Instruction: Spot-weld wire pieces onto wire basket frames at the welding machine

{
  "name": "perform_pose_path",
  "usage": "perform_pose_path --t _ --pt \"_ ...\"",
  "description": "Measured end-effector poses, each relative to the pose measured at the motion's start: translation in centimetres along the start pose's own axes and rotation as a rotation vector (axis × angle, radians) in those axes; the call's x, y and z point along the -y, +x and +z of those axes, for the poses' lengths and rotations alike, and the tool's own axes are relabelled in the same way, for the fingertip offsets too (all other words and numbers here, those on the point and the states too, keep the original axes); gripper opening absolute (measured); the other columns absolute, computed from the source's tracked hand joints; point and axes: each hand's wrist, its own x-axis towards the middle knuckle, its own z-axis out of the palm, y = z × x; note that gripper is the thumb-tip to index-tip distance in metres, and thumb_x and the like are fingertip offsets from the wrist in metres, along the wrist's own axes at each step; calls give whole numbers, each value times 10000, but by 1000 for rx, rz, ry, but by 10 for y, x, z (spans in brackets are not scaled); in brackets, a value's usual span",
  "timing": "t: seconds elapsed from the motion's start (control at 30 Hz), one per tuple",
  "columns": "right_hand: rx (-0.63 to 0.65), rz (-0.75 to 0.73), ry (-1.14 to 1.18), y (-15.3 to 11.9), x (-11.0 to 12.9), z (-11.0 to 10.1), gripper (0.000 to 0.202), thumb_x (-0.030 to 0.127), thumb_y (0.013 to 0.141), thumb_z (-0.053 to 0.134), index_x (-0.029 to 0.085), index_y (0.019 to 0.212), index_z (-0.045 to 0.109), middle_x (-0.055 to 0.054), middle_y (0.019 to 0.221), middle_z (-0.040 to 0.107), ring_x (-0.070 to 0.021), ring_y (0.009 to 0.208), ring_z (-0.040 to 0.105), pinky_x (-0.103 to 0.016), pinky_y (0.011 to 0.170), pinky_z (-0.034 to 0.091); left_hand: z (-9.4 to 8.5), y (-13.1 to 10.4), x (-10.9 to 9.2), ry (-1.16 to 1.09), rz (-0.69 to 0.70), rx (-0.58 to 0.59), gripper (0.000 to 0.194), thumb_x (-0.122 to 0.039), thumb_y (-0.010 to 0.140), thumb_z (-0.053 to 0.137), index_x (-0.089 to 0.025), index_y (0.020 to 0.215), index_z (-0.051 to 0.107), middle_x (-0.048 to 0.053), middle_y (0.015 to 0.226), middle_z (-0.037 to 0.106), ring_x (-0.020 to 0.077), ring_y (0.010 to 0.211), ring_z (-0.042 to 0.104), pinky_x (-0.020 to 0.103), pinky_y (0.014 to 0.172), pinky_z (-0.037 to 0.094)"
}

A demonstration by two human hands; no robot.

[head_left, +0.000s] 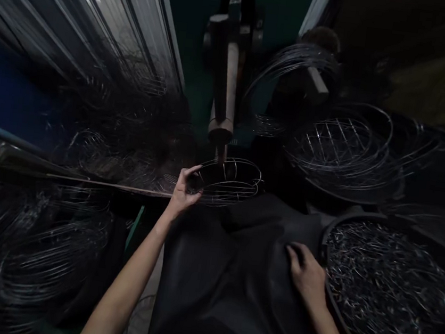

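Observation:
My left hand (185,190) is closed on the left side of a round wire frame (230,190), thumb and fingers around its rim. Two wire rings joined by short wires, with several parallel wires low down, make up this frame. A spot welder's electrode (221,129) comes down from above, and its tip reaches inside the upper ring. I cannot tell whether the tip touches a wire. Over the black apron (233,286) on my lap, my right hand (308,276) has curled fingers with the thumb close to them. Anything small between them is too dark to see.
A tub of short bent wire pieces (385,293) stands at my right. Behind it lie round wire grids (333,142) in a heap. Stacked wire rings (46,265) fill the lower left. Corrugated metal sheeting (104,9) rises at the upper left, beside tangled wire.

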Motion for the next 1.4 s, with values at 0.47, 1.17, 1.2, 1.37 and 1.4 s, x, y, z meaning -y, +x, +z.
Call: perform_pose_path --t 0.47,1.17,1.2,1.37,1.4 --pt "645 -306 256 115 115 32 327 440 881 497 226 1046 681 -28 849 715 -183 762 671 -277 657 535 8 7 -39 55 78 411 676 -159 668 629 -319 1305 469 26 1018 490 204 963 526 327 848 465" --pt "419 -1026 -206 127 119 36 241 295 888 526 209 1052 681 28 924 725 -92 679 670 -258 524 399 12 1 -51 -15 -28 270 660 -139 661 624 -287 1289 484 13 994 466 165 904 540 269 795 480" --pt "424 -1035 -195 128 119 37 240 289 891 519 206 1049 680 30 928 725 -90 682 670 -259 524 399 12 1 -50 -8 -28 267 664 -141 666 623 -288 1297 476 12 991 464 166 903 539 270 793 481" --pt "463 -1111 -189 131 120 39 239 265 912 501 208 1069 671 24 1046 694 -77 731 660 -260 523 398 15 0 -48 -3 -27 245 659 -124 676 607 -295 1297 469 2 947 455 155 862 530 261 760 482" --pt "437 -1152 -195 132 120 39 229 248 910 509 209 1067 672 22 1070 685 -70 718 653 -260 522 395 16 0 -47 -15 -24 230 649 -115 676 604 -291 1287 477 3 943 455 154 861 529 263 765 482"
